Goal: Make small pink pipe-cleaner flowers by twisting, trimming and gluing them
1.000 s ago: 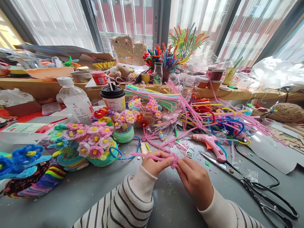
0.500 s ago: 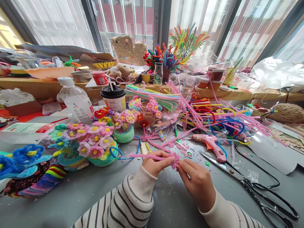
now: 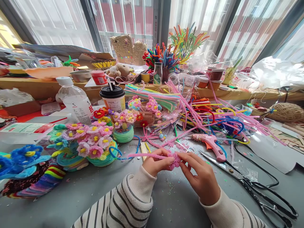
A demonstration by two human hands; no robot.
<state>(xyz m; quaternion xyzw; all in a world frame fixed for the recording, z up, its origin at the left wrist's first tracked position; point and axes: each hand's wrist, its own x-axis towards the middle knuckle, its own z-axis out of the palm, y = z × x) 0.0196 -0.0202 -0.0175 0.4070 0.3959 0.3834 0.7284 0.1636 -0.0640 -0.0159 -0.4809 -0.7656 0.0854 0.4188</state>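
A fuzzy pink pipe-cleaner flower [image 3: 175, 160] is held between my two hands over the grey table. My left hand [image 3: 155, 164] is closed, thumb and fingers pinching the flower at its base. Its straight pink stem [image 3: 139, 155] lies across that hand and sticks out to the left. From the other side, the thumb and index finger of my right hand [image 3: 200, 175] grip the flower's right edge. Small white-handled scissors [image 3: 190, 150] lie just behind the right hand, partly hidden by it.
Large black-handled scissors [image 3: 247, 182] and a pink glue gun [image 3: 210, 145] lie on the right. Pots of pipe-cleaner flowers [image 3: 95, 142] stand on the left, before a plastic bottle [image 3: 74, 101] and a lidded cup [image 3: 112, 98]. Loose pink pipe cleaners [image 3: 190, 107] pile up behind.
My right hand has shifted slightly, its fingers now higher along the flower's edge. The flower shows a broader face. My left hand keeps its pinch almost in place.
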